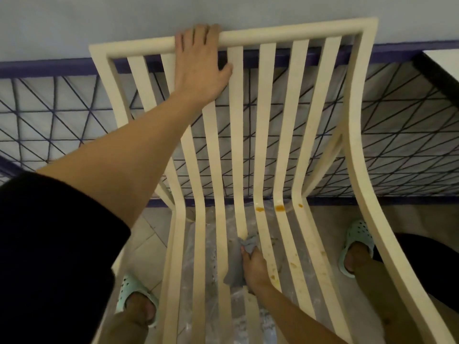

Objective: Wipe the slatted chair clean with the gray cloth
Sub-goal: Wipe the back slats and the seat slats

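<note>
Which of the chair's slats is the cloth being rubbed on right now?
The middle slat, just left of the three slats with orange stains. The right hand presses the gray cloth onto its seat part; the other slats have no cloth on them.

The slatted chair (263, 120) ran off the bottom edge. The gray cloth (238, 264) lay partly hidden behind the right hand (255, 269).

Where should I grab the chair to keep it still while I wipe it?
Grab the chair's top rail, coming from above so your fingers curl over it. It is a rounded bar at the upper end of the slats, easy to wrap. The left hand already holds it there, while the right hand rubs the gray cloth on a slat lower down, near the orange stains.
</note>
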Demonstrator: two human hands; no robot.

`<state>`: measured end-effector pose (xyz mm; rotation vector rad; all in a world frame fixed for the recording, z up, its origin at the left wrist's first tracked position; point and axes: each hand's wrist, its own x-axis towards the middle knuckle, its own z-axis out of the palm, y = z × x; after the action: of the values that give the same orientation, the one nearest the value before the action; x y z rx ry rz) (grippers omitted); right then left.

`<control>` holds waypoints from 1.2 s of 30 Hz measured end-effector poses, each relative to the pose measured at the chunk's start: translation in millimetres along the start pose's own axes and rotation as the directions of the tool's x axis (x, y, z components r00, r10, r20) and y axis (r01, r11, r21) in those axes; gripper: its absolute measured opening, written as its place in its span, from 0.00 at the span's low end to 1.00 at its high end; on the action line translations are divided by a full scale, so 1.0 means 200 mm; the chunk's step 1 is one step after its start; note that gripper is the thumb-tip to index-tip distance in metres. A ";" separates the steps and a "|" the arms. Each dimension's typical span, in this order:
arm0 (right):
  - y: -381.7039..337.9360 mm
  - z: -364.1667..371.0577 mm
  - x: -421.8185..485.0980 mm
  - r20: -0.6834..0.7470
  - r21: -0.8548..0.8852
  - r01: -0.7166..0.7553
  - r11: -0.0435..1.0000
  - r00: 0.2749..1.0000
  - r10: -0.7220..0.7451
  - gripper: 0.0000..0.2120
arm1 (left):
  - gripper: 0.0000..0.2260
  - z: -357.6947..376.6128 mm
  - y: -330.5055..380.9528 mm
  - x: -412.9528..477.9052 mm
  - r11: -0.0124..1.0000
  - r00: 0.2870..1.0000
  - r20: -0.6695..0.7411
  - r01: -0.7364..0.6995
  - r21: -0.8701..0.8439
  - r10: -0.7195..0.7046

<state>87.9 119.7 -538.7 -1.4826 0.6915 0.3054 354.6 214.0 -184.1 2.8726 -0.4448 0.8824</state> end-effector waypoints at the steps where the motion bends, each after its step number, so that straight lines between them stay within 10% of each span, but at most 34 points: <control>1: 0.02 -0.01 -0.02 -0.004 -0.004 0.015 1.000 1.000 -0.015 0.13 | 0.28 -0.01 0.00 -0.05 0.999 1.000 0.007 -0.008 -0.036 0.008; 9: 0.13 -0.06 -0.16 -0.032 0.215 -0.081 0.973 0.995 0.090 0.16 | 0.21 0.02 0.18 -0.90 0.925 0.967 0.255 0.077 -0.371 0.022; 19: 0.27 -0.15 -0.56 -0.029 0.385 -0.099 0.918 0.992 0.119 0.16 | 0.18 0.19 0.37 -2.05 0.851 0.750 0.648 0.421 -0.313 -0.133; 23: 0.36 -0.18 -0.67 -0.075 0.230 -0.116 0.966 0.988 0.137 0.27 | 0.24 0.22 0.43 -2.32 0.886 0.687 0.716 0.402 -0.233 -0.124; 29: 0.39 -0.17 -0.70 -0.044 0.273 -0.175 0.946 0.980 0.194 0.14 | 0.25 0.24 0.49 -2.46 0.948 0.714 0.692 0.281 -0.147 -0.104; 36: 0.25 -0.18 -0.65 -0.020 -0.301 0.088 0.949 0.995 -0.098 0.05 | 0.26 0.26 0.50 -2.48 0.951 0.726 0.673 0.291 -0.108 -0.145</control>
<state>-50.3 118.5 -500.6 -1.8090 0.6192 0.3229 -38.4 231.7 -505.2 2.8655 -0.2089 -0.2471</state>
